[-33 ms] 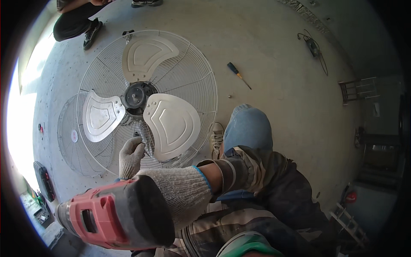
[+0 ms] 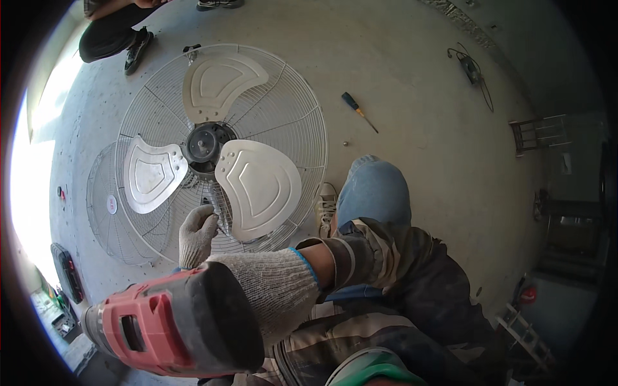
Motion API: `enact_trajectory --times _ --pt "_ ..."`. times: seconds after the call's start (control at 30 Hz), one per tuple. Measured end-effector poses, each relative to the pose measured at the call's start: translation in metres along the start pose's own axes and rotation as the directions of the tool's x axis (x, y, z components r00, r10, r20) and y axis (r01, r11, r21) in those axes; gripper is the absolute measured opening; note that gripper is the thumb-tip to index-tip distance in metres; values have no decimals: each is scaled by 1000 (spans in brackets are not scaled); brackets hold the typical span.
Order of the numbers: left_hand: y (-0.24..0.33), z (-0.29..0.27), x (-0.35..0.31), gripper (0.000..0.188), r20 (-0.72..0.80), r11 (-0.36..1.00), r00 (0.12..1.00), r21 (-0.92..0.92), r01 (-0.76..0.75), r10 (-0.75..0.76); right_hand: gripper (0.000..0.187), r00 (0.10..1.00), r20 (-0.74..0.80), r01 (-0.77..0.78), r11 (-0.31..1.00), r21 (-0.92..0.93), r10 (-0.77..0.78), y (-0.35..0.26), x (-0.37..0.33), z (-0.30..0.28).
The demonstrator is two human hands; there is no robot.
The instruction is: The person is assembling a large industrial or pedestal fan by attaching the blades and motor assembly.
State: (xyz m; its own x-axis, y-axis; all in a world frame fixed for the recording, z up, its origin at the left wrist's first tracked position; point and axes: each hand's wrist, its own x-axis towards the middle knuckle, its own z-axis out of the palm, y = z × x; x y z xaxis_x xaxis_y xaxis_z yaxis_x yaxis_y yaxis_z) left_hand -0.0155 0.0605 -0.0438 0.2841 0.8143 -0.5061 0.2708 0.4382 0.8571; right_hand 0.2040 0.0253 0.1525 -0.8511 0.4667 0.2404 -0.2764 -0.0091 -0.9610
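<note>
A large fan with three metal blades lies on the floor, its hub (image 2: 205,147) inside a round wire guard (image 2: 320,116). Over the guard's near edge, between two blades, is my left hand (image 2: 197,235) in a white knitted glove. Its thumb and fingertips are pressed together at the wire; what they pinch, if anything, is too small to make out. Close to the camera at lower left, a red and black cordless power tool (image 2: 161,325) hides the fingers of my gloved right hand (image 2: 267,293), which is closed around it.
A second wire guard (image 2: 96,212) lies beneath the fan's left side. A screwdriver (image 2: 359,112) and a small round piece (image 2: 346,144) are on the floor at right. Another person's shoe (image 2: 138,51) is at top left, and a black case (image 2: 67,273) lies at left.
</note>
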Motion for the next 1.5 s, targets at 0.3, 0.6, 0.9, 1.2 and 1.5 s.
enact_trajectory --times 0.3,0.6,0.9,1.2,1.5 --pt "0 -1 0 28 20 990 1000 139 0 -3 52 1000 20 -1 1000 2 1 -8 -3 -2" --pt "0 2 1 27 4 999 1000 42 -7 7 51 994 -98 -41 994 104 51 20 -11 -8" --pt "29 12 -20 32 -127 936 986 346 -56 106 52 857 -362 -229 900 370 367 23 -53 -55" --pt "-8 50 -7 60 8 919 993 377 -115 121 57 554 -806 -831 198 -520 208 58 -12 -101" --pt "1 61 -8 34 54 914 988 374 -155 146 56 445 -876 -875 -119 -469 185 109 -10 -149"
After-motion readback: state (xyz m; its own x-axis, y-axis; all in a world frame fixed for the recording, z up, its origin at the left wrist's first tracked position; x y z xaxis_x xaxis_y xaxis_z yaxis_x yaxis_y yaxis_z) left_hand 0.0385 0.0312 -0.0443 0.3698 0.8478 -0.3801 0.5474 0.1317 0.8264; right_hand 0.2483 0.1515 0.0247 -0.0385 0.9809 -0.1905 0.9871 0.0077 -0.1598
